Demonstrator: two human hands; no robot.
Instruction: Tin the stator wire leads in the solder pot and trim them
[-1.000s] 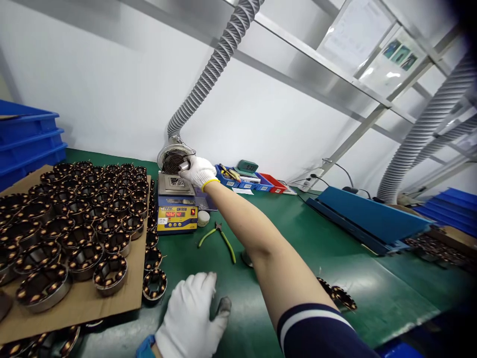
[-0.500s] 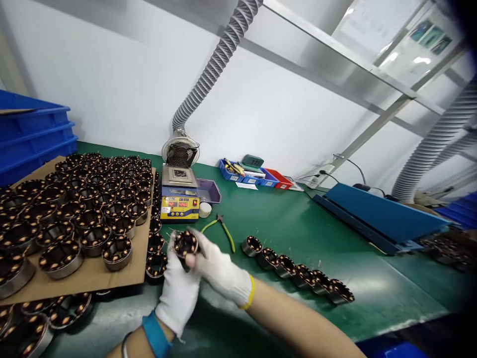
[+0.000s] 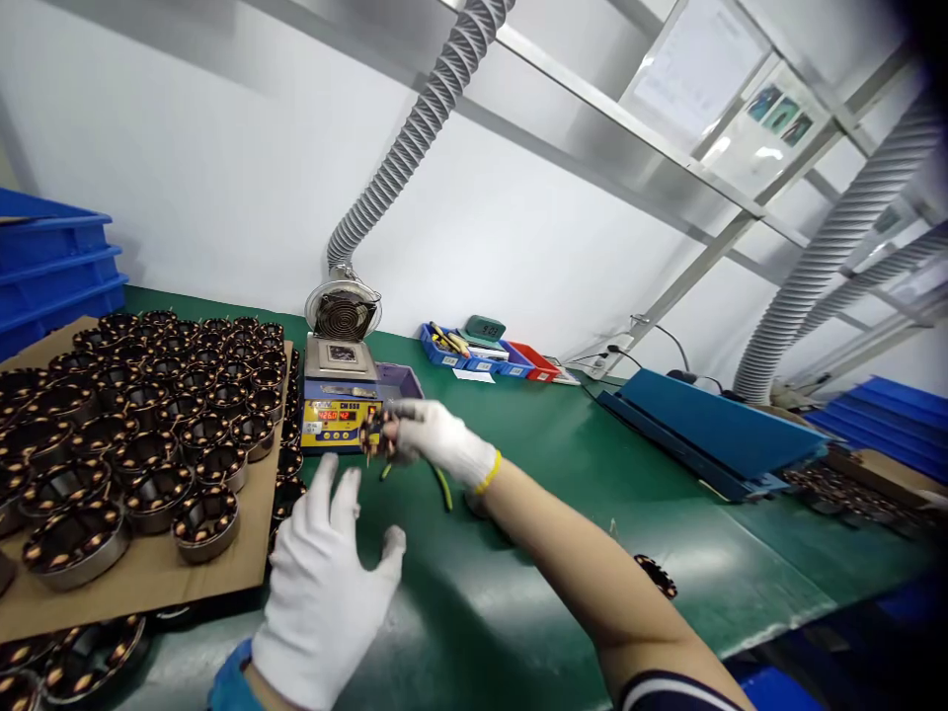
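At the far left, a stack of blue crates (image 3: pixel 59 272) stands against the wall. In front of it, many copper-wound rings (image 3: pixel 205 546) stand in close rows on a cardboard sheet (image 3: pixel 254 523), with more rings showing below its front edge and along its right side. The left hand (image 3: pixel 326 583), in a white glove, is just right of the sheet's near corner, open with fingers spread and holding nothing. Beyond it, a yellow and blue heating unit (image 3: pixel 341 430) with a lit red display sits on the green table (image 3: pixel 548 420). The round mouth of a ribbed grey hose (image 3: pixel 415 128) is just behind its metal top plate. A purple tray (image 3: pixel 406 378) lies beside the unit. Just in front of the unit's right end, the gloved right hand (image 3: pixel 440 439) grips a single wound ring (image 3: pixel 376 434), tilted and raised above the table. Green handles of pliers (image 3: pixel 442 489) show partly below that hand. Farther back are small blue bins (image 3: pixel 474 363), a red bin (image 3: pixel 537 363) and a clock (image 3: pixel 485 328). Past the right forearm, part of another ring (image 3: pixel 656 576) shows, near a long blue panel (image 3: pixel 718 425).
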